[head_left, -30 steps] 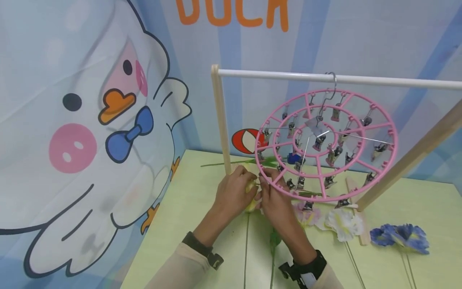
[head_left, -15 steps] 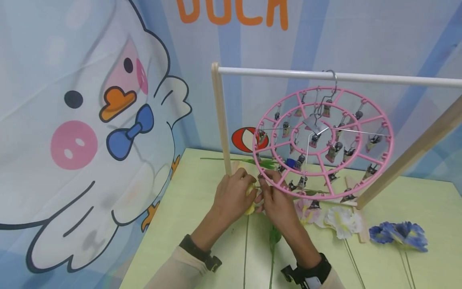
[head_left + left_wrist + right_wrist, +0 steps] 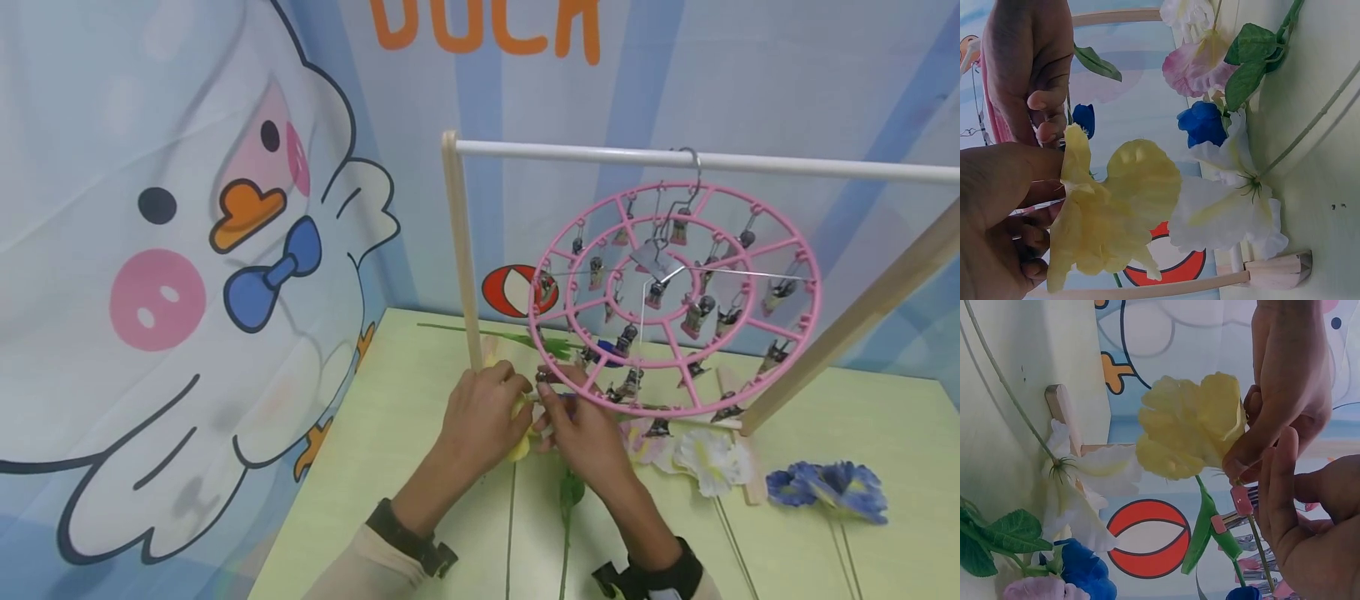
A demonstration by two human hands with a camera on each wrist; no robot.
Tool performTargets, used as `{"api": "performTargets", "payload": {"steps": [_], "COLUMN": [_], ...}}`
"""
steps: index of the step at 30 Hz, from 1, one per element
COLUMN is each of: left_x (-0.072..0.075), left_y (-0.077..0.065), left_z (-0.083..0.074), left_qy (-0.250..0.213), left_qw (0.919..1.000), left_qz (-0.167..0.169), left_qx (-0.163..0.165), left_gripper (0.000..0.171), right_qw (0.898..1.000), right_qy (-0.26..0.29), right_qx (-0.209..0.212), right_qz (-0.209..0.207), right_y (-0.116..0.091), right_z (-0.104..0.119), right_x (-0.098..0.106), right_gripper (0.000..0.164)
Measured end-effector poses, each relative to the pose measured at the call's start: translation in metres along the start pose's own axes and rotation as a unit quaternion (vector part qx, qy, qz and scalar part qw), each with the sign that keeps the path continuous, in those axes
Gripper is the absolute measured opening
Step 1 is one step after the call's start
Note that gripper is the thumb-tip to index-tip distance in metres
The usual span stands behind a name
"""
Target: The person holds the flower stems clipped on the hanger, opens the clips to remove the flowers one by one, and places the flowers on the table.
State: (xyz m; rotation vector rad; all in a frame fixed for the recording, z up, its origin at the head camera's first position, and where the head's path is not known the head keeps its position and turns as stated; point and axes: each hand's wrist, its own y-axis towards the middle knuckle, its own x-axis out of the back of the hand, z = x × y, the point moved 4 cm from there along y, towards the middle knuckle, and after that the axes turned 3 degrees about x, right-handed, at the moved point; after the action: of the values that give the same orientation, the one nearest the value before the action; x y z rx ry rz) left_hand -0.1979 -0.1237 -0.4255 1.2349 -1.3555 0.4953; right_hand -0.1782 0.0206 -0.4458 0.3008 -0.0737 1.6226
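Note:
In the right wrist view, my left hand pinches an artificial yellow flower just below its petals. Close to its stem sits a pink-tipped metal clip, with the fingers of my right hand beside it. From the head view, the right hand's thumb and forefinger pinch a clip at the near left edge of a round pink hanger. The left wrist view shows the yellow petals spread in front of my left hand. Whether the clip has closed on the stem I cannot tell.
A white rod on wooden posts carries the hanger and its several dangling clips. On the table lie a white flower, a pink flower, blue flowers and a green-leaved stem.
The pink hanger has swung slightly left and tilted. My right wrist has shifted a little to the right and downward, and the yellow flower sits slightly lower. Both hands keep close together.

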Motion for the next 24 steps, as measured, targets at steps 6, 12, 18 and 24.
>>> {"api": "performTargets", "payload": {"steps": [6,12,18,24], "left_x": [0.004,0.006,0.005,0.005], "left_y": [-0.006,-0.01,-0.011,-0.011], "left_z": [-0.001,-0.004,-0.006,-0.007], "left_qy": [-0.012,-0.009,0.0,-0.004], "left_qw": [0.9999,0.9999,0.9999,0.9998], "left_qz": [-0.001,0.006,0.016,0.018], "left_qx": [-0.002,-0.004,-0.002,-0.001], "left_gripper": [0.018,0.025,0.025,0.021], "right_qw": [1.0,0.999,0.999,0.999], "right_qy": [0.001,0.01,0.004,-0.002], "right_qx": [-0.006,-0.01,0.005,0.036], "right_qz": [0.017,0.033,0.033,0.029], "right_y": [-0.005,-0.006,-0.007,-0.008], "right_z": [0.001,0.001,-0.001,-0.002], "right_x": [0.005,0.006,0.006,0.005], "right_gripper": [0.036,0.033,0.03,0.029]}}
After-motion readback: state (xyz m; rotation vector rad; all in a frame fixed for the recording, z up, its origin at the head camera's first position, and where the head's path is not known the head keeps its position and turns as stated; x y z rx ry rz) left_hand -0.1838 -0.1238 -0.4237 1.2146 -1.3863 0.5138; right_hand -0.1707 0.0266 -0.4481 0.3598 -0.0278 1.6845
